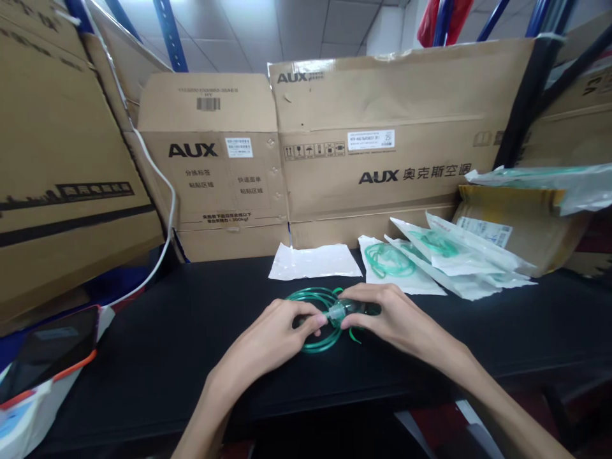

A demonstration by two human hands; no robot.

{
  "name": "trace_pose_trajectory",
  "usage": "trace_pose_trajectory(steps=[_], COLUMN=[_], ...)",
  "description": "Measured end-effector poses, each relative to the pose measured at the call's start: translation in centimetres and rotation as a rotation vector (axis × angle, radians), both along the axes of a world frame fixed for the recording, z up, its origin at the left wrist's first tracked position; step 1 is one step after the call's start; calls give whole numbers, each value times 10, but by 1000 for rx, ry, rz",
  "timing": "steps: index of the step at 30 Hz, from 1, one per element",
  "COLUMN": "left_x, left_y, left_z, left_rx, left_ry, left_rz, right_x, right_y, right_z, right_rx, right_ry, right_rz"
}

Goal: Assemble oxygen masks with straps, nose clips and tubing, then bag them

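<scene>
A clear green oxygen mask [338, 312] lies on the black table at the middle of the view. My right hand [382, 312] grips its body, thumb and fingers on opposite sides. Coiled green tubing [318, 346] rests beneath and to the left of the mask. My left hand [287, 324] pinches the tube end where it meets the mask's pale connector; its fingertips partly hide the joint. A bright green strap [354, 336] sticks out below the mask. Just behind, a white flat pouch [315, 261] lies on the table.
White packets with green tubing [389, 258] are piled at the right, beside an open cardboard box [521, 223] with more packets on top. Large cardboard panels [382, 127] wall off the back. A phone [52, 350] and white cable [167, 185] are at the left.
</scene>
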State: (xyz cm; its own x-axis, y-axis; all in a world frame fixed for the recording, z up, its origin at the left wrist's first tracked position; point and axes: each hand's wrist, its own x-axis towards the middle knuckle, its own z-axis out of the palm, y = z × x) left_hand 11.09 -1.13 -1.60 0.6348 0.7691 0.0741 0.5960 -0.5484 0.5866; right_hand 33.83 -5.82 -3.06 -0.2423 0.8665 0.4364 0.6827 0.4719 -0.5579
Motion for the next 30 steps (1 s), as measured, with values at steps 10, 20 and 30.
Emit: trace_pose_trajectory(steps=[10,20,30], left_x=[6,11,11], left_y=[-4,-4,-3], left_z=[-9,-11,-9], left_rx=[231,418,464], left_ry=[-120,-130,-152], left_rz=[56,37,40], right_x=[1,1,-5], right_y=[4,0,-2], right_z=[-3,1,4], right_rx=[97,85,-53], right_ry=[-10,26,99], right_rz=[-1,-21,-45])
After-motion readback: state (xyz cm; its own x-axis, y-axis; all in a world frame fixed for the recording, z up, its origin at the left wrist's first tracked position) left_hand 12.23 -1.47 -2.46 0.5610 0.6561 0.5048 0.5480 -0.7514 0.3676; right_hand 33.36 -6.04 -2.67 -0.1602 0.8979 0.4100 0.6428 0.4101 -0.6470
